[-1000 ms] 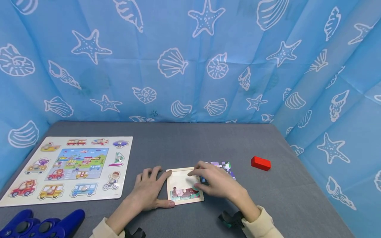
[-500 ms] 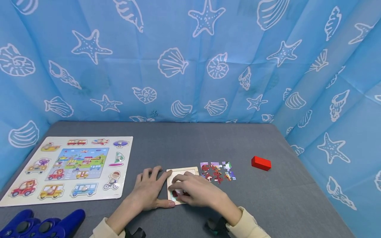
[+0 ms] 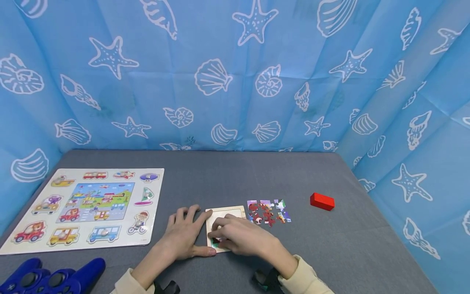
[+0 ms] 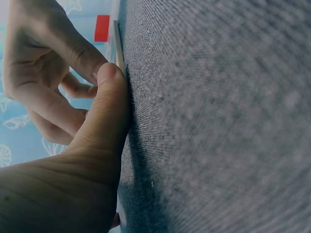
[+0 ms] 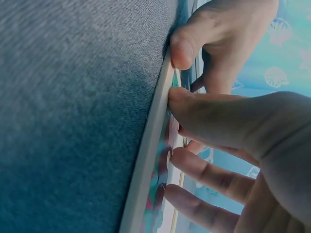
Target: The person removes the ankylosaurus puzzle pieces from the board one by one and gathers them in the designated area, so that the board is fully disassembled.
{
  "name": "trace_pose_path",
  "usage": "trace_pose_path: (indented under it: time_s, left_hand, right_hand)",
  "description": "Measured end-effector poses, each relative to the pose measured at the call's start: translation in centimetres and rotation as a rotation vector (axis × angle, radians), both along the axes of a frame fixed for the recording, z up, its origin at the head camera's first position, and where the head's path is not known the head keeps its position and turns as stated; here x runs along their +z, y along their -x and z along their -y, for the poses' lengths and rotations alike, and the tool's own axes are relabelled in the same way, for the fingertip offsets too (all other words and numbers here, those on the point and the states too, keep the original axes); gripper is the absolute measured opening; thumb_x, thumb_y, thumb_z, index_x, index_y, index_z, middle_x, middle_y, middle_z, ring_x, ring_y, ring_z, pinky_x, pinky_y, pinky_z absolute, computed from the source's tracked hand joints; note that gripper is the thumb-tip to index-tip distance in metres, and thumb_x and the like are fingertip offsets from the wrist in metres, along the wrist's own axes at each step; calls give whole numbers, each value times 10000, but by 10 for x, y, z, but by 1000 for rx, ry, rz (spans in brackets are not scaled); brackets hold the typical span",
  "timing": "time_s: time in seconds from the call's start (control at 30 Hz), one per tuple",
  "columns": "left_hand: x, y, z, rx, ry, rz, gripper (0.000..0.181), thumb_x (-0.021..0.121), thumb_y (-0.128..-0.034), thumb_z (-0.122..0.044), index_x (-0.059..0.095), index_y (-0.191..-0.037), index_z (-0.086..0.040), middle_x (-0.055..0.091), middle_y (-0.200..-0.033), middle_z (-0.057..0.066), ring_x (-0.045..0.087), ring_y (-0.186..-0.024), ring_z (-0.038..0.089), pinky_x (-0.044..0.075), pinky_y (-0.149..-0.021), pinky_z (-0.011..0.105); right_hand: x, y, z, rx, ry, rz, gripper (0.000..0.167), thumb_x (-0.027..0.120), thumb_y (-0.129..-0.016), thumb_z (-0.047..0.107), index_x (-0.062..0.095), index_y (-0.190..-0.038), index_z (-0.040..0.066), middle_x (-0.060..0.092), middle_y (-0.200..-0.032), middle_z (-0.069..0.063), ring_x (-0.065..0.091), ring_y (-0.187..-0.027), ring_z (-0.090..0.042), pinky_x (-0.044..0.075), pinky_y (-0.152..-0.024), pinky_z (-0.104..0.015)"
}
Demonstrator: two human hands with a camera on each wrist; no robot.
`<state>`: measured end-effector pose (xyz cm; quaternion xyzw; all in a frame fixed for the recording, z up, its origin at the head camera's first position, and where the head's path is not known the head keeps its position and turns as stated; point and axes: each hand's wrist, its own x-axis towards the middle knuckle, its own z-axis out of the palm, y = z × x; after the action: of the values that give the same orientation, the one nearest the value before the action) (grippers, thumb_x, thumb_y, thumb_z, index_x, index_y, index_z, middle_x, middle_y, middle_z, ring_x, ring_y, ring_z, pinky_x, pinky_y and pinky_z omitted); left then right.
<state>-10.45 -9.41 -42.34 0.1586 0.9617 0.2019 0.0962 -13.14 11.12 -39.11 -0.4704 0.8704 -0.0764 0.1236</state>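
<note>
A small wooden puzzle tray [image 3: 229, 210] lies flat on the grey cloth. My left hand [image 3: 183, 237] rests at its left side, thumb at the near corner and index finger at the far corner, fingers spread. Over the tray, my right hand [image 3: 242, 237] has curled fingers and seems to pinch a puzzle piece low near the left side; the piece is mostly hidden. In the right wrist view, the right thumb touches down inside the tray rim [image 5: 147, 150], beside fitted puzzle pieces [image 5: 160, 170]. Several loose puzzle pieces [image 3: 267, 213] lie right of the tray.
A large vehicle puzzle board [image 3: 156, 204] lies at the left. A blue game controller [image 3: 55, 279] sits at the near left. A red block [image 3: 322, 201] stands on the grey table [image 3: 330, 253] at the right. A blue seashell curtain [image 3: 235, 102] hangs behind.
My right hand has moved left from the tray's right edge to its left part, uncovering the loose pieces. In the last half second it barely shifts. My left hand stays in place.
</note>
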Motion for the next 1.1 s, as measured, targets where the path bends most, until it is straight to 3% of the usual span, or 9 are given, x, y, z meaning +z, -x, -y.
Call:
trace_pose_path:
  time_s: [0.47, 0.63, 0.83, 1.1]
  left_hand:
    - [-2, 0, 0, 0, -11, -10, 1025, 812, -693, -706, 459, -1531, -235, 396, -1538, 173, 375, -1351, 462, 342, -1006, 644]
    - [-1, -1, 1, -3, -17, 7, 1010, 807, -708, -701, 455, -1534, -237, 387, -1546, 168, 365, -1358, 464, 338, -1013, 642]
    - [1, -1, 0, -3, -19, 8, 1007, 810, -710, -695, 457, -1533, -234, 387, -1545, 164, 364, -1356, 463, 339, -1008, 638]
    - [-1, 0, 0, 0, 8, 10, 1014, 803, -709, -707, 443, -1538, -249, 379, -1551, 158, 367, -1359, 459, 340, -1012, 642]
  right_hand:
    - [-2, 3, 3, 13, 56, 30, 151, 750, -936, 161, 766, -1083, 193, 640, -1044, 53, 537, -915, -19, 478, -835, -153]
    - [-3, 3, 3, -10, 91, 82, 183, 745, -934, 139, 759, -1116, 158, 628, -1051, 33, 495, -844, 24, 457, -763, -118]
    - [-4, 3, 1, -61, 116, 152, 220, 738, -940, 152, 737, -1160, 146, 618, -1103, 31, 497, -839, 38, 473, -777, -128]
    - [-7, 4, -3, -56, 152, 189, 304, 804, -893, 234, 709, -1172, 162, 591, -1097, 37, 507, -835, 5, 463, -776, -149]
